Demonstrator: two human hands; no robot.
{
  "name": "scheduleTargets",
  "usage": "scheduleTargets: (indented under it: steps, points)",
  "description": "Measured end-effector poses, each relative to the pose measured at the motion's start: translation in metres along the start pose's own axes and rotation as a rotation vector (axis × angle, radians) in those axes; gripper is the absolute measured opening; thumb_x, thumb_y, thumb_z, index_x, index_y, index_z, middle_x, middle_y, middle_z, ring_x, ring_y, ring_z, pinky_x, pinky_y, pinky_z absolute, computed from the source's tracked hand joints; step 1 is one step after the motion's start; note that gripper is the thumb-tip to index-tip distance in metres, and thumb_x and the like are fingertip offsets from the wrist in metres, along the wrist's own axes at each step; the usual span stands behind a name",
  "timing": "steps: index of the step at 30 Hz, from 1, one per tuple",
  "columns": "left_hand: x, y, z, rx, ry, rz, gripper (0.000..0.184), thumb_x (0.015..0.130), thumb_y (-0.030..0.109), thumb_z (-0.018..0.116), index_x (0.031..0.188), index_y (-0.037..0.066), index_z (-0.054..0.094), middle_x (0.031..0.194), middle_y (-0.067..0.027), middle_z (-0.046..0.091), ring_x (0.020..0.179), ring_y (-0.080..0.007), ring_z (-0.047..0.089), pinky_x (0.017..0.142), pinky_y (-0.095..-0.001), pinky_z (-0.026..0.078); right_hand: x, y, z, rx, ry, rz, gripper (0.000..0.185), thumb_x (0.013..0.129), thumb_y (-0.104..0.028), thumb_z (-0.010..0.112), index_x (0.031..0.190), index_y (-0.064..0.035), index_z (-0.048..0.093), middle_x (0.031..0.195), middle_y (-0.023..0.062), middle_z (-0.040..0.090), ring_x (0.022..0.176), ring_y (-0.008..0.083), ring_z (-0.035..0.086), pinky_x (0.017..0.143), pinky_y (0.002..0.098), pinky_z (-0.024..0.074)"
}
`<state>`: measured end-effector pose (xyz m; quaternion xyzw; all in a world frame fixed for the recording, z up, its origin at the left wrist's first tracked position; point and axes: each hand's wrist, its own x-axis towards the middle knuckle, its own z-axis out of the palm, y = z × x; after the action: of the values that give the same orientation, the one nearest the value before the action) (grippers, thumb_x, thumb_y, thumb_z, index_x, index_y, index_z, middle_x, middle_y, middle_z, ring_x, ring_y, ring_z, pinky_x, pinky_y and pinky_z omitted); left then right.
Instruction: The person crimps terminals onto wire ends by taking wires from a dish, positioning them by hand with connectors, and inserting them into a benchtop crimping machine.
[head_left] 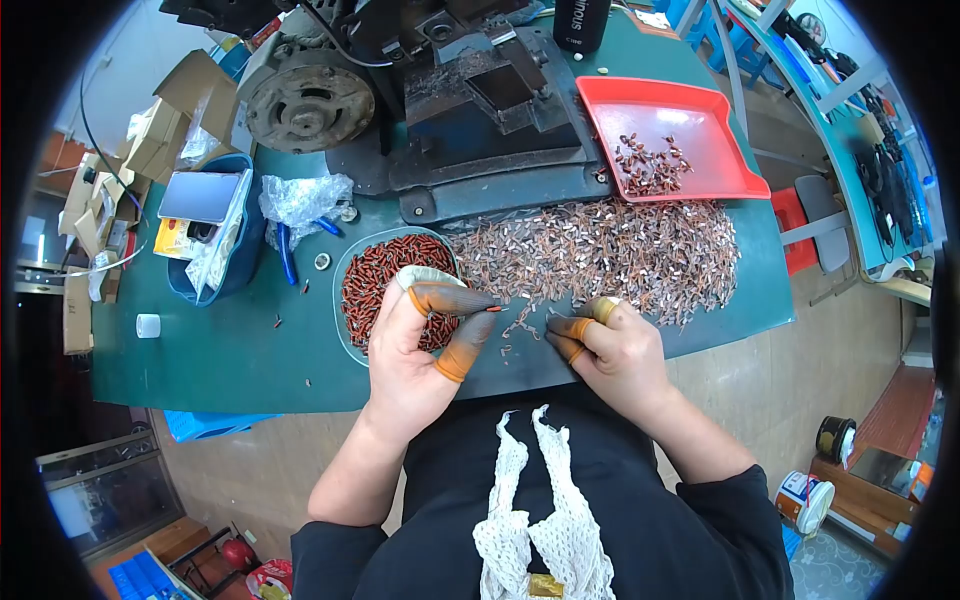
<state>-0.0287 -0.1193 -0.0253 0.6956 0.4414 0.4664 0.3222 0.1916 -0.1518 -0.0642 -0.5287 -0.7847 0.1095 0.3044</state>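
Between thumb and forefinger, my left hand (425, 345) pinches a small red part (493, 309); orange and dark finger covers are on its fingertips. It is just right of a clear bowl (343, 330) full of red-brown parts (385, 275), overlapping the bowl's edge. My right hand (615, 350), also in finger covers, is closed at the fingertips around something thin and pale, too small to name. The two hands are apart. Behind them spreads a wide pile of small brown and silvery pieces (620, 255), with a few loose pieces (520, 322) between the hands.
A dark machine (490, 120) stands at the back of the green table (230, 365). A red tray (740, 170) holding some parts lies right of it. Left are a blue bin (200, 285), plastic wrap (300, 200) and blue-handled pliers (286, 255). A dark bottle (582, 25) stands behind.
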Motion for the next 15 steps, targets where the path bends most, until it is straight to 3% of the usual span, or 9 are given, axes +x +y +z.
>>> scheduleTargets:
  steps: [5,8,9,11,15]
  points:
    - [0.007,-0.001,0.0,0.078,-0.005,0.023,0.019,0.075,-0.001,0.074,0.092,0.004,0.066,0.091,-0.0065,0.059,0.086,-0.021,0.057,0.078,-0.0296,0.046,0.014,0.007,0.0,-0.021,0.041,-0.098,0.015,0.073,-0.007,0.076,0.084,-0.0053,0.066,0.082,0.0093,0.062,0.071,0.0269,0.06,0.061,0.0344,0.049]
    - [0.034,0.0,-0.001,0.199,0.051,0.147,0.019,0.076,0.001,0.073,0.092,0.006,0.065,0.092,-0.0075,0.059,0.088,-0.0252,0.056,0.078,-0.0327,0.044,0.059,0.012,-0.016,0.245,0.21,-0.01,0.011,0.078,-0.003,0.07,0.087,-0.0026,0.063,0.08,0.0117,0.06,0.073,0.029,0.059,0.067,0.034,0.0471]
    - [0.044,0.0,0.0,0.327,0.083,0.228,0.018,0.077,0.002,0.073,0.093,0.006,0.065,0.092,-0.0079,0.059,0.089,-0.0269,0.056,0.078,-0.0336,0.043,0.077,0.013,-0.023,0.248,0.284,-0.013,0.009,0.083,-0.006,0.069,0.088,-0.0017,0.063,0.08,0.0094,0.061,0.072,0.0213,0.058,0.067,0.0312,0.0461]
    - [0.064,-0.002,0.006,0.355,0.171,0.279,0.019,0.076,0.005,0.073,0.092,0.008,0.065,0.092,-0.0079,0.058,0.09,-0.0284,0.054,0.082,-0.0379,0.04,0.115,0.01,-0.031,0.386,0.396,0.106,0.012,0.087,-0.011,0.068,0.091,-0.0012,0.064,0.081,0.0068,0.062,0.073,0.0144,0.057,0.067,0.0282,0.0454]
    - [0.117,-0.007,0.012,0.674,0.406,0.66,0.026,0.07,0.012,0.078,0.092,0.011,0.063,0.091,-0.0048,0.058,0.094,-0.0287,0.054,0.091,-0.0452,0.036,0.175,0.014,-0.024,0.534,0.518,0.104,0.016,0.089,-0.016,0.068,0.094,-0.001,0.065,0.083,0.0055,0.062,0.075,0.0106,0.056,0.067,0.026,0.0451]
